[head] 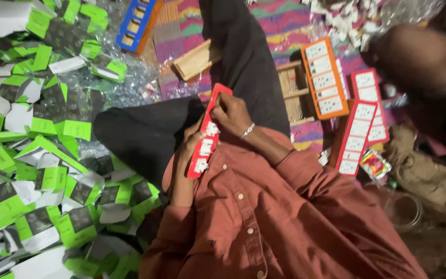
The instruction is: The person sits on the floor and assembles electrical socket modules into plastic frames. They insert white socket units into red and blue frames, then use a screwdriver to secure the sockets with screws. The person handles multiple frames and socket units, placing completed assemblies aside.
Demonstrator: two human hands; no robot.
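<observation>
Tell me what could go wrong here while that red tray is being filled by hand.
The red tray is held in the air by the left hand while the right hand presses near its top, so it might tilt and spill its small white parts. Any dropped part could vanish among the green and white boxes piled alongside.

Strip (208,132) held over the lap between left hand (189,147) and right hand (232,112), boxes (37,155) heaped to the left, wood block (196,61) beyond the knee, filled strips (325,77) side by side on the mat (285,23) to the right, another strip (135,23) far left.
</observation>
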